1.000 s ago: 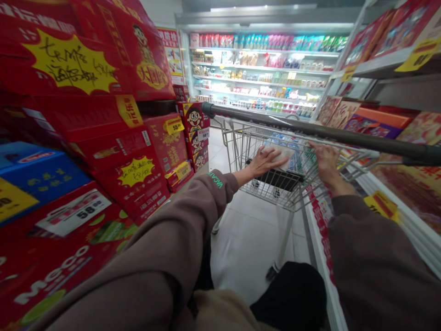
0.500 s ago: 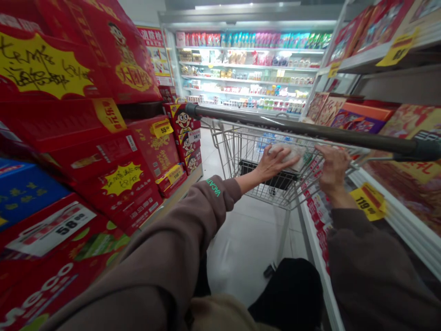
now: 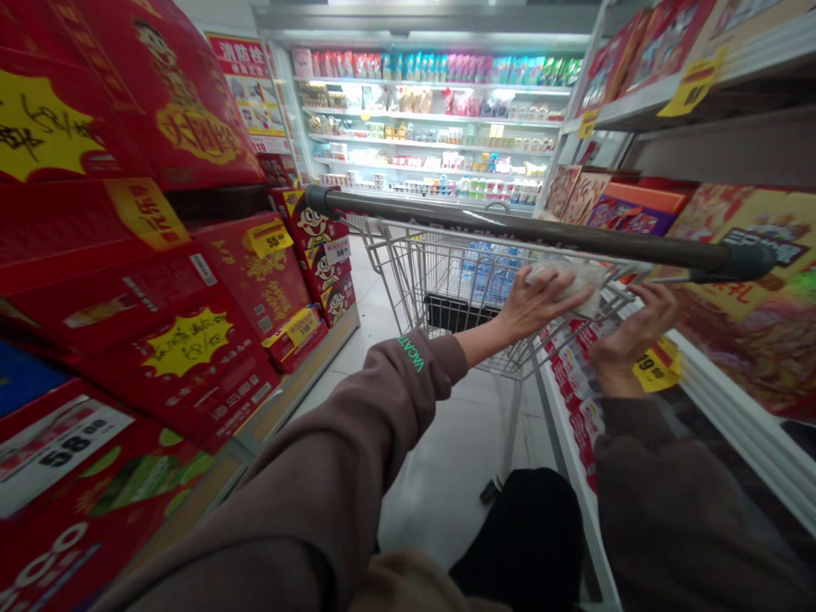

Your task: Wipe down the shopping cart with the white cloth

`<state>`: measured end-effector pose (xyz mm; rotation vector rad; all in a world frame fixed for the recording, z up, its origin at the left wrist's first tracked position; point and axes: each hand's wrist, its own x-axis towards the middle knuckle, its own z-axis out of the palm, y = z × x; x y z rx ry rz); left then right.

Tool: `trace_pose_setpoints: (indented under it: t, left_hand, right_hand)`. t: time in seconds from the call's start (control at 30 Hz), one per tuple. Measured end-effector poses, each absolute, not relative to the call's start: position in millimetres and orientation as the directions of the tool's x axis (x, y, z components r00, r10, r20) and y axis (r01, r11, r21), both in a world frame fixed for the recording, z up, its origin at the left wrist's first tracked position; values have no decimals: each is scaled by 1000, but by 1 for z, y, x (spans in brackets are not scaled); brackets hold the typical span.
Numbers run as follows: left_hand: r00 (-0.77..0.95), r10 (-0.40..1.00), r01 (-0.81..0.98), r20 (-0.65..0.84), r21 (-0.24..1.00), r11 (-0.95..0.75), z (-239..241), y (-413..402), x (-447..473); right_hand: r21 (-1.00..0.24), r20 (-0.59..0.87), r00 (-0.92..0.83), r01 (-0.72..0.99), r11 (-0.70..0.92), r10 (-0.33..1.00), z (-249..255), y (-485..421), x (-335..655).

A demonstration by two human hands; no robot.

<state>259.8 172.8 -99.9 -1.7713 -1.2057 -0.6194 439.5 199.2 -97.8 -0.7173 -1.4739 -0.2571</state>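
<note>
My left hand (image 3: 535,299) reaches into a wire shopping cart (image 3: 388,263), its fingers spread and wrapped over a whitish, clear-wrapped package (image 3: 583,285). The package is up against the cart's right side, below the dark handlebar (image 3: 510,225). My right hand (image 3: 634,336) is at the cart's near right corner, fingers curled close to the wire frame; what they hold, if anything, is hidden. Blue-tinted water bottles (image 3: 488,272) stand deeper in the basket. A black panel (image 3: 446,313) crosses the cart's near end.
Stacked red gift boxes (image 3: 210,340) with yellow price tags line the left side. Snack boxes (image 3: 733,272) fill shelves close on the right, with a yellow price tag (image 3: 660,364) by my right wrist. A lit refrigerated display (image 3: 433,115) stands ahead.
The left hand and the package have shifted right, towards the cart's side. My right hand has moved slightly right and down from the rim. The view has swung a little to the right.
</note>
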Motion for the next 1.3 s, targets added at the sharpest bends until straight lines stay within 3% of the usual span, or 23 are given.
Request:
trace_pose_setpoints:
  t: [0.1, 0.33, 0.57, 0.77, 0.9, 1.1, 1.3]
  left_hand:
    - [383, 470, 920, 795, -372, -121, -92, 184, 274]
    - [535, 654, 795, 535, -581, -175, -142, 175, 270]
    - [439, 476, 896, 762, -412, -167, -110, 203, 293]
    - [561, 611, 808, 559, -529, -259, -165, 192, 252]
    - [540, 538, 837, 647, -481, -260, -169, 193, 237]
    - [348, 431, 934, 833, -346, -87, -141, 216, 239]
    - [459, 552, 876, 696, -457, -153, -193, 196, 217]
  right_hand:
    - [-271, 961, 115, 580, 768, 251, -100, 199, 439]
    - [-252, 966, 79, 507, 824, 247, -115, 205, 443]
    - [-219, 974, 69, 548, 807, 217, -112, 214, 453]
    - [-145, 943, -161, 587, 796, 291, -116, 204, 466]
    - [-159, 930, -179, 590, 792, 320, -111, 209, 457]
    - [-210, 909, -195, 548, 810, 368, -97, 221, 437]
    - [-190, 920, -193, 539, 821, 340, -111, 217, 442]
